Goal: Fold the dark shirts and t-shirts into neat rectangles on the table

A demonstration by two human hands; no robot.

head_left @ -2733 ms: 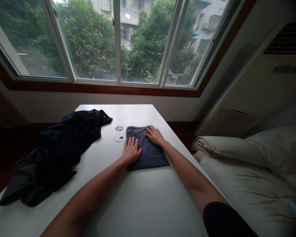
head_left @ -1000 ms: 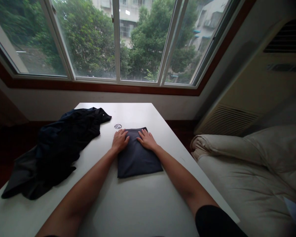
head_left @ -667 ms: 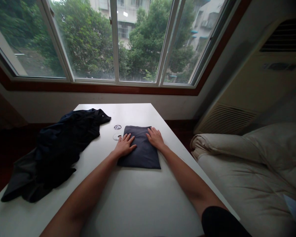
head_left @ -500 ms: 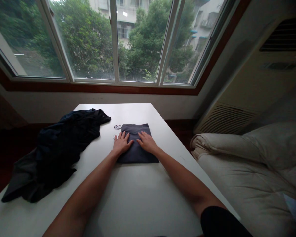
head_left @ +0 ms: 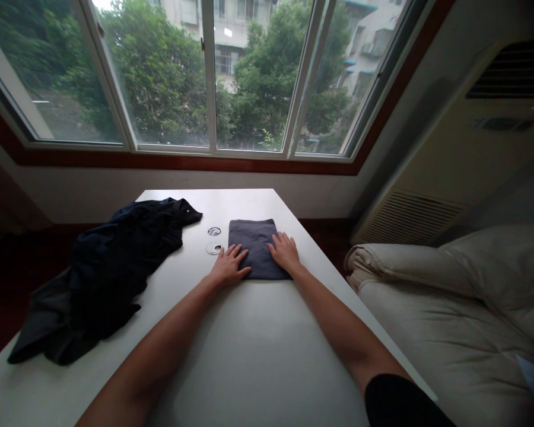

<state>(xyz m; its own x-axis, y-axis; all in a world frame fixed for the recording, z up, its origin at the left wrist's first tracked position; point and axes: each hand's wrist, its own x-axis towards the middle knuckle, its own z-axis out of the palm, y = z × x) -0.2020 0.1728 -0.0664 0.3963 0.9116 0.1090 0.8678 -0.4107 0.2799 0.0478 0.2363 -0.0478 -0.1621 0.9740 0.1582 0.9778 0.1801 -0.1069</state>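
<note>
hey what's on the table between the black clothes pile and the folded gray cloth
Two small round stickers, one beyond the other, lie between the black clothes pile and the folded gray cloth, in the head view.

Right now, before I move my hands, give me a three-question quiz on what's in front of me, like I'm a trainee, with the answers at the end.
1. The left hand and right hand rest on: A) a sofa cushion; B) the gray cloth; C) the window sill.
2. True or false: the black clothes are folded into a neat square.
3. Fill in: the two round shapes on the white table are nearer the ____ hand.

Key: 1 B; 2 false, the black clothes lie in a loose heap; 3 left.
</note>
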